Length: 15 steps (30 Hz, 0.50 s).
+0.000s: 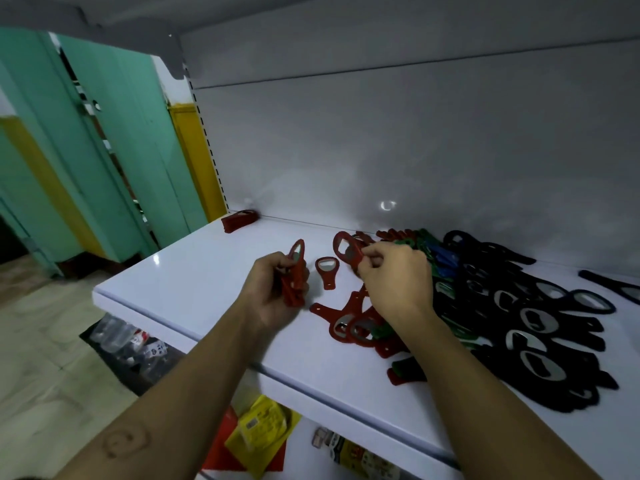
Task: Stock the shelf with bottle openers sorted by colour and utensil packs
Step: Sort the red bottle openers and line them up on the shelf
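Sorting reds at the shelf (207, 282), the left hand (273, 292) clasps a red opener stack (295, 275) while the right hand (394, 278) pinches another red opener (347, 249) above the mixed pile (519, 306), seemingly bound for that stack.

The shelf (194, 268) lies bare left of the lone red opener (326, 271); piled black openers (540, 320) crowd its right.

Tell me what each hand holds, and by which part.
Left hand grips a stack of red openers by the handles, heads up. Right hand pinches one red opener below its head.
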Available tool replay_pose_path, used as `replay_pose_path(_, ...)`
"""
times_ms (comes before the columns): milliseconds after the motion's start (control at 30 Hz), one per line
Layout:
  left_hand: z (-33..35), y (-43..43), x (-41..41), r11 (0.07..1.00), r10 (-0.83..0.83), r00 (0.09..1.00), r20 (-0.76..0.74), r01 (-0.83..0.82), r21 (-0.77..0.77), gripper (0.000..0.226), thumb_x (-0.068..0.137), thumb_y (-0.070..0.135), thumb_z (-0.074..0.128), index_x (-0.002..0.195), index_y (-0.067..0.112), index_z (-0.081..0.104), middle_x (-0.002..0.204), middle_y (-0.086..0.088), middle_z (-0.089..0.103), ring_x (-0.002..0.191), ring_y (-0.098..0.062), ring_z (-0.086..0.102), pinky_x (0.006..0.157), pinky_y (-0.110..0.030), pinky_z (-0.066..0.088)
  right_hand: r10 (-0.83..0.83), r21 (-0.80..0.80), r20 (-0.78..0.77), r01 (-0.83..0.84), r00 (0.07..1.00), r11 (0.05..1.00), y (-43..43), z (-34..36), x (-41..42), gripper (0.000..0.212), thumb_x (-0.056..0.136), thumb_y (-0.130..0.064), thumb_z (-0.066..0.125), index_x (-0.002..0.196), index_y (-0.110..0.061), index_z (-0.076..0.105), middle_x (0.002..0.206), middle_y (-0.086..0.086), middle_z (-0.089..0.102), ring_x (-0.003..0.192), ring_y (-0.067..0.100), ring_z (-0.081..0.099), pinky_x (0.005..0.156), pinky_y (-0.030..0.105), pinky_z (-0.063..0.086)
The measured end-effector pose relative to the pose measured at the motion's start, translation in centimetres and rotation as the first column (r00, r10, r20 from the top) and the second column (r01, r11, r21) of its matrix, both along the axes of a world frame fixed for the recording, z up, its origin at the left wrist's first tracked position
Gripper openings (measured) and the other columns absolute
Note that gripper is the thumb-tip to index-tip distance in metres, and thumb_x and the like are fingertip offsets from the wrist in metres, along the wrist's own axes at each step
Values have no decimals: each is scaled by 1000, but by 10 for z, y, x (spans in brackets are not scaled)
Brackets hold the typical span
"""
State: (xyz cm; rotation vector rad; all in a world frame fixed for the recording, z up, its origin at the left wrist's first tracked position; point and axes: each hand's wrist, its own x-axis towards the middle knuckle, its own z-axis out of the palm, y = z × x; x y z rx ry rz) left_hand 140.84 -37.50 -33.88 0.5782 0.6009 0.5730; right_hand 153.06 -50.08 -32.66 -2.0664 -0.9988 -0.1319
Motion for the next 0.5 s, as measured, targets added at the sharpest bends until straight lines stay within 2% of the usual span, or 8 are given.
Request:
replay_pose_path(100, 1, -9, 7, 994, 36, 994, 102, -25, -109, 6, 77, 2, 54, 71, 4, 53, 61, -7, 50, 51, -13, 43, 45, -20, 40, -41, 58, -11, 42, 999, 997, -1, 2, -3, 20, 94, -18, 58, 109, -16, 73, 89, -1, 74, 75, 14, 67, 78, 32, 57)
replay_pose_path(200, -2, -9, 11, 986, 48, 983, 178, -18, -166, 11, 77, -3, 58, 82, 5, 54, 68, -10, 54, 57, -13, 48, 53, -17, 46, -28, 89, -24, 30, 999, 996, 0, 2, -5, 22, 95, -19, 58, 111, -16, 72, 92, -2, 74, 77, 12, 67, 80, 30, 57)
replay_pose_path(333, -6, -6, 13, 977, 68, 953, 295, -4, -211, 13, 82, -2, 53, 94, 2, 54, 87, -19, 61, 72, -22, 64, 55, -25, 58, 29, 73, 4, -29, 1000, 997, 2, 0, -11, 24, 97, -19, 57, 117, -14, 69, 95, 0, 73, 78, 11, 66, 76, 23, 56)
replay_pose_path(433, -5, -7, 14, 988, -47, 968, 248, 82, -134, 15, 87, 9, 51, 86, -2, 61, 90, -18, 64, 64, -18, 64, 45, -17, 51, 58, 89, 76, -65, 995, 994, 5, 0, -16, 25, 96, -16, 56, 116, -12, 69, 98, 2, 72, 77, 9, 60, 70, 8, 41)
replay_pose_path(500, -7, -10, 18, 992, -120, 977, 177, 126, -24, 29, 94, 29, 51, 91, 2, 63, 85, -15, 61, 54, -13, 54, 39, -16, 42, 80, 107, 159, -97, 984, 990, 11, -3, -21, 21, 94, -12, 58, 109, -8, 72, 95, 6, 73, 79, 15, 63, 72, 13, 40)
